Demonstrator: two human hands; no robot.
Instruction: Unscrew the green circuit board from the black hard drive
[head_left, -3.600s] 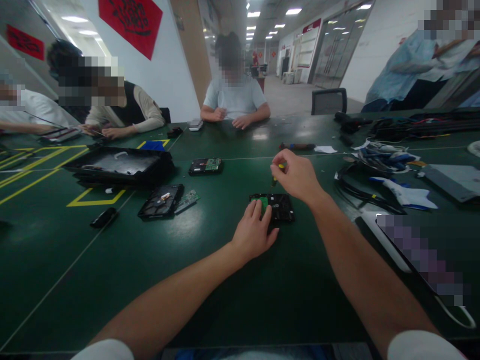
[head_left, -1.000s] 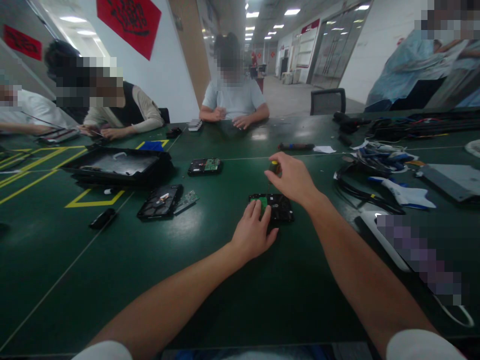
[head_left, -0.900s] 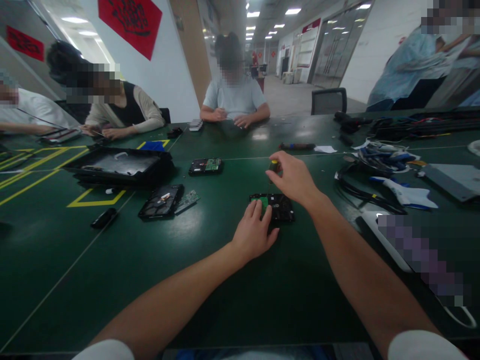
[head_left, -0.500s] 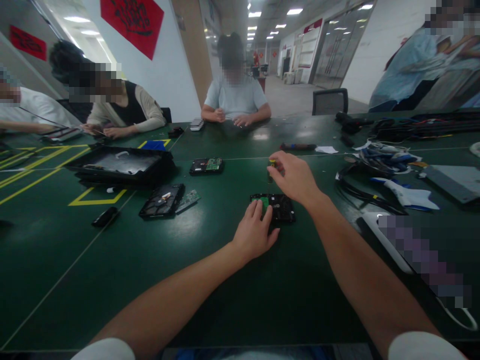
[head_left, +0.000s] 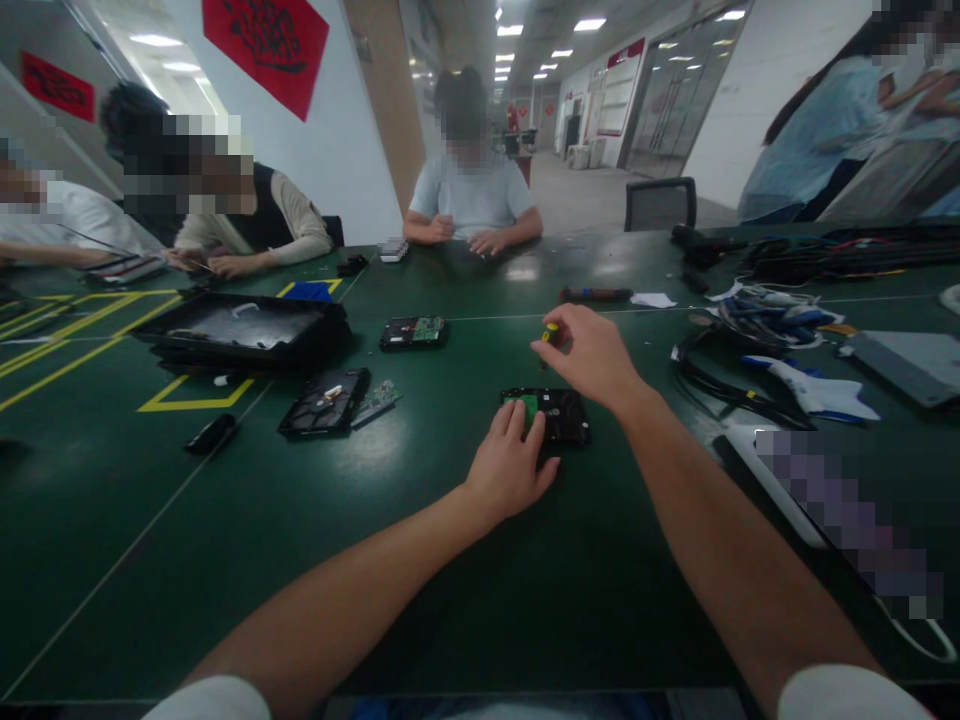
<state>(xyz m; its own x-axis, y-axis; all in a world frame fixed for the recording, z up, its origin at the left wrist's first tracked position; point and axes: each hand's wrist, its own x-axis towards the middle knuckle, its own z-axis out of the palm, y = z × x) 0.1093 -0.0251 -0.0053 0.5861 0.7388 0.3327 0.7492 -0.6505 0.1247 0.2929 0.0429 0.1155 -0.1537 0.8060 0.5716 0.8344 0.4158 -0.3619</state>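
A black hard drive point(head_left: 566, 415) with a green circuit board lies flat on the table in front of me. My left hand point(head_left: 510, 455) rests on its left part, fingers stretched out and apart, the thumb near the front edge. Above the drive's far edge, my right hand point(head_left: 589, 352) is closed round a small screwdriver point(head_left: 551, 333) with a yellow and black handle. The screwdriver leans, its shaft pointing down towards the drive. Its tip is too small to make out, so I cannot tell whether it touches.
Left of my hands lie another hard drive point(head_left: 326, 403), a loose circuit board point(head_left: 377, 401) and a third drive point(head_left: 414, 332). A black tray point(head_left: 247, 330) stands farther left. Cables point(head_left: 772, 315) and a grey box point(head_left: 911, 365) lie at right. Other people sit across the table point(head_left: 420, 590).
My right hand has shifted slightly, and the screwdriver, nearly upright before, now leans more with its handle to the right. My left hand and the hard drive have stayed in place.
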